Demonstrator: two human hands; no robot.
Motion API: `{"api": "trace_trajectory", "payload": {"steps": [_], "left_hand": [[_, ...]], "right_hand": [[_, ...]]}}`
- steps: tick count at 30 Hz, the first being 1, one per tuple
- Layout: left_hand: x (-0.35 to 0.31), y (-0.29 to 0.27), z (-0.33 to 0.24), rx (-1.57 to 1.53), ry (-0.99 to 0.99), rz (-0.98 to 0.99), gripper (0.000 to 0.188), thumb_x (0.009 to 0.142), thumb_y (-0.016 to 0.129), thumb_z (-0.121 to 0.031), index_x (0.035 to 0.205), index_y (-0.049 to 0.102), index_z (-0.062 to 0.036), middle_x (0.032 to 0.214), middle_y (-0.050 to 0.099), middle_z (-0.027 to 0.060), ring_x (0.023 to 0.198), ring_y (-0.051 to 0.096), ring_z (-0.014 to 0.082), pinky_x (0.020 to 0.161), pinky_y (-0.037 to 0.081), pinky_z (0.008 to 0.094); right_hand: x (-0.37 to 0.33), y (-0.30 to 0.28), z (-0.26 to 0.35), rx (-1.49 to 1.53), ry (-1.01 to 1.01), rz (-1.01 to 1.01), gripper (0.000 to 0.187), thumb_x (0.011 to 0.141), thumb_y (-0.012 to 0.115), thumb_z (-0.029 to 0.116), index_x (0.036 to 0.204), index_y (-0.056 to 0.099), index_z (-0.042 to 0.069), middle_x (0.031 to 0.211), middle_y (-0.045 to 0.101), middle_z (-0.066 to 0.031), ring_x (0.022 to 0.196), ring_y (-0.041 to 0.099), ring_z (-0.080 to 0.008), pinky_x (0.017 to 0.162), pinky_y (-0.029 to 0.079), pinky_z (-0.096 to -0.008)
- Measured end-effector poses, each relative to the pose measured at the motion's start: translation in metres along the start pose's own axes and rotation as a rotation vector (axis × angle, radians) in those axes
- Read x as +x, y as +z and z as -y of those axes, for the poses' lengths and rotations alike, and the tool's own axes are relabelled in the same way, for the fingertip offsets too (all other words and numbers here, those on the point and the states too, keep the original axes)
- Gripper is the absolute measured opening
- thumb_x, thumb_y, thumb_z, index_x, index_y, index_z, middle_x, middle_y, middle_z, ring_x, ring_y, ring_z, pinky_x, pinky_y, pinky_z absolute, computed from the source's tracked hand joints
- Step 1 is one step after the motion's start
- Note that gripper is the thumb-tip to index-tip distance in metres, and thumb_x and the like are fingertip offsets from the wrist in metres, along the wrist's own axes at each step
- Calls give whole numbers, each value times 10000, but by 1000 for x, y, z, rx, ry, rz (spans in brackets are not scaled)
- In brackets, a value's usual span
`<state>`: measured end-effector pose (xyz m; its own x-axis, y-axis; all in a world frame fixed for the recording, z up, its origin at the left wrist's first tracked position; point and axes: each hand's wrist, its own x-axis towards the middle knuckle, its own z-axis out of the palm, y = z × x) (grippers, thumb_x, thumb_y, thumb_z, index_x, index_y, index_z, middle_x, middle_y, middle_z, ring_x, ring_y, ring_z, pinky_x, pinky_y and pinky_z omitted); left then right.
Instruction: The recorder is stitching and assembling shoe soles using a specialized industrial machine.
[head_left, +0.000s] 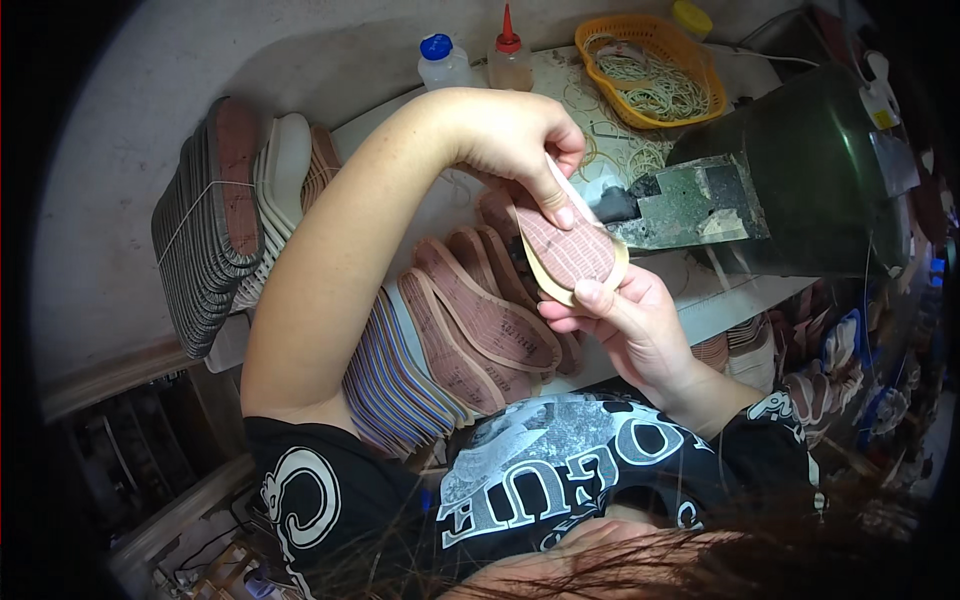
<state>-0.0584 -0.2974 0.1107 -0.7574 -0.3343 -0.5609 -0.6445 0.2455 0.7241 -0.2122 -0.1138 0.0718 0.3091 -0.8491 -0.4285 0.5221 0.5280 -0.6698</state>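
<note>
Both my hands grip one shoe insole (568, 246), reddish-brown with a pale printed pattern and a cream border round its broad end. My left hand (515, 150) bends over from above, its thumb pressed flat on the insole's face. At the broad end my right hand (640, 325) pinches the rim, thumb on top and fingers beneath. The insole is tilted over the table, beside the flat arm of a green machine (700, 205). Just below it lie several loose brown insoles (485, 320), overlapping one another. My left hand hides the insole's other end.
A fanned stack of insoles with blue-edged layers (400, 375) lies by my left arm. Banded grey insoles (205, 240) lean at the wall. Behind are a blue-capped bottle (442, 65), a red-tipped bottle (510, 65) and an orange basket (590, 72) of rubber bands. The green machine's body (810, 150) stands right.
</note>
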Motion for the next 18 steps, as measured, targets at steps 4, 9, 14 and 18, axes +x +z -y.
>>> {"api": "trace_trajectory", "payload": {"steps": [4,9,14,18], "left_hand": [[-9,1,-1,-2,-29,-26,336,709,814,-243,771,555,-36,709,582,8,658,581,91,556,509,248],[-23,13,-1,-247,-153,-24,268,768,768,-220,856,596,-34,750,574,-8,675,560,72,575,502,228],[-35,25,1,5,-109,-105,348,823,695,-384,863,619,-47,689,592,10,671,568,89,586,452,260],[-46,36,-8,110,-158,-212,345,833,674,-379,939,644,-52,727,633,48,673,581,116,616,464,283]], "right_hand": [[2,-5,-1,-14,12,36,327,957,547,221,1148,568,-44,1029,654,-123,886,674,-200,774,542,-270],[3,-6,2,12,19,77,329,966,528,216,1158,563,-48,1040,654,-126,888,674,-194,772,544,-267],[5,-8,8,17,71,79,328,975,508,208,1169,559,-51,1059,652,-136,898,675,-197,780,551,-267],[3,-12,13,5,71,121,345,980,497,223,1182,549,-51,1079,647,-140,908,674,-201,789,551,-273]]}}
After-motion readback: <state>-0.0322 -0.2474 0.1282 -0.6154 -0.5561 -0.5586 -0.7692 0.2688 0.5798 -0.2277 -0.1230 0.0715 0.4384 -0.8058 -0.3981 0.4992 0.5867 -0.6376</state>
